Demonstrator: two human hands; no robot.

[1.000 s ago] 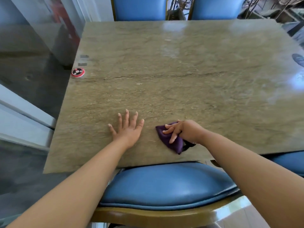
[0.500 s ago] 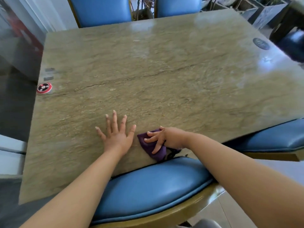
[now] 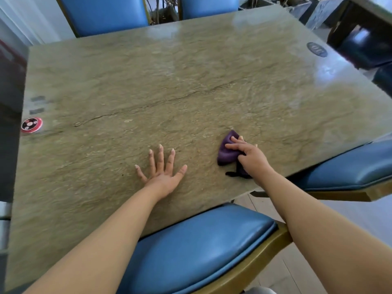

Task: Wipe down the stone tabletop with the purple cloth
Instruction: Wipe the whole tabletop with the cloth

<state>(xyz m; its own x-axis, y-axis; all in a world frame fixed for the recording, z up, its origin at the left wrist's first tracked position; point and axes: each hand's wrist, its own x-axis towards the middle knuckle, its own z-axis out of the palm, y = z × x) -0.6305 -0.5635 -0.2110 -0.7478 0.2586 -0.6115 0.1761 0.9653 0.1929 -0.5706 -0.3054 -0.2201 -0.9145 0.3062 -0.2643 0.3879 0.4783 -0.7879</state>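
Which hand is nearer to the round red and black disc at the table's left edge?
Left. The left hand lies flat on the stone tabletop, to the right of the round red and black disc. The right hand grips the purple cloth farther right.

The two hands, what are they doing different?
The left hand lies flat with fingers spread, holding nothing; the right hand presses the purple cloth. The left hand touches bare stone tabletop; the right hand rests on cloth. Both are near the table's close edge.

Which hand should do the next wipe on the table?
Probably the right hand: it already grips the purple cloth on the stone tabletop. The left hand lies flat, holding nothing.
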